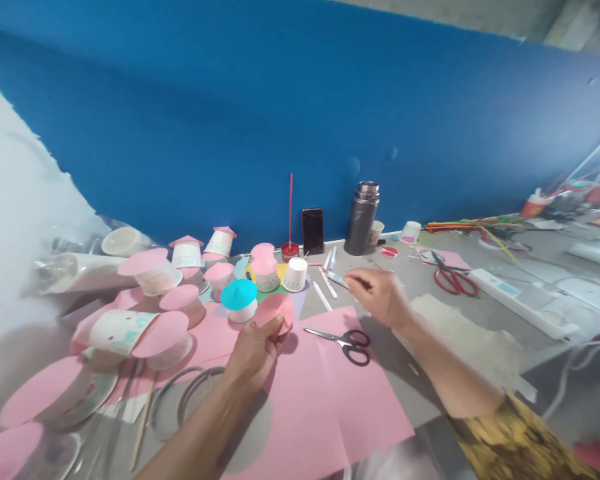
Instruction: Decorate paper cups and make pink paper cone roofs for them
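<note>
My left hand (260, 343) pinches a round piece of pink paper (275, 310) between thumb and fingers, above a large pink sheet (325, 393). My right hand (377, 293) is slightly blurred, its fingers pressed together at the end of a slim pale blue-white tube (337, 279); the exact kind is unclear. Several white pens (323, 297) lie beside it. Between my hands, black-handled scissors (347, 343) rest on the sheet. Just beyond my left hand stand a paper cup with a blue cone top (239, 297) and a plain white paper cup (295, 273).
Several paper cups with pink tops (125, 331) crowd the left side. At the back stand a phone (313, 231), a dark flask (363, 220) and a red pot with a stick (290, 251). Red-handled scissors (453, 279) and a white power strip (523, 305) lie right.
</note>
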Tool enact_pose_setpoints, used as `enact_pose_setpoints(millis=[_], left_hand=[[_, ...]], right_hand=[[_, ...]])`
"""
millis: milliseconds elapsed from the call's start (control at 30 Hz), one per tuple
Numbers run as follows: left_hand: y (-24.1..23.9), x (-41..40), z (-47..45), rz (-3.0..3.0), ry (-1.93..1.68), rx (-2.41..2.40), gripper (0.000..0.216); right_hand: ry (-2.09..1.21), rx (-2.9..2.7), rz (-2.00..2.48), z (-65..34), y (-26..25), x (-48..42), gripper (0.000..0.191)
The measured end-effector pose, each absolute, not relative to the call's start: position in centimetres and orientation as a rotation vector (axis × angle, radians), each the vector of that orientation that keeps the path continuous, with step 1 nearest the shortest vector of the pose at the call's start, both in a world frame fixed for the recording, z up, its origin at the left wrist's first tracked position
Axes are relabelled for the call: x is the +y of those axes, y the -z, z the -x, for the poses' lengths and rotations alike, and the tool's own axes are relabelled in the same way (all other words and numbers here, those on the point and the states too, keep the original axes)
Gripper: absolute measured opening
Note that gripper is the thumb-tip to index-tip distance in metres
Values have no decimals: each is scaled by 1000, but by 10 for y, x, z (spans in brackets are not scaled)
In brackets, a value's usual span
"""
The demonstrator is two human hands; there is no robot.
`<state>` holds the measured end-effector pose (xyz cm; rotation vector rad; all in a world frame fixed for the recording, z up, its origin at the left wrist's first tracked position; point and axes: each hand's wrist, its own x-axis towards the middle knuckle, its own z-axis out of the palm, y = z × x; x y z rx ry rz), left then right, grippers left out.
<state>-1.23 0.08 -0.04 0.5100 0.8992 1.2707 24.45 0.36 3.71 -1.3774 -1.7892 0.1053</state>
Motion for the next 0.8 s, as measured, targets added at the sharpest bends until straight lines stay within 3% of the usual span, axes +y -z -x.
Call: enact_pose_setpoints(millis=[167, 367, 500, 633, 800], left_hand=[[-7, 1, 13, -457, -1281, 892, 25], [-10, -2, 11, -514, -1254, 859, 23], [-13, -4, 8, -508, -1244, 856, 29], [-13, -5, 6, -501, -1234, 881, 27], [-9, -3, 7, -479, -1260, 896, 21]], right_hand=[[-124, -1654, 1776, -333, -61, 13, 32], [-106, -1622, 1982, -392, -43, 7, 33], [-99, -1738, 1985, -375, -24, 4, 31], [-31, -1918, 1889, -326, -14, 20, 14], [109, -2049, 1754, -271, -8, 50, 12]])
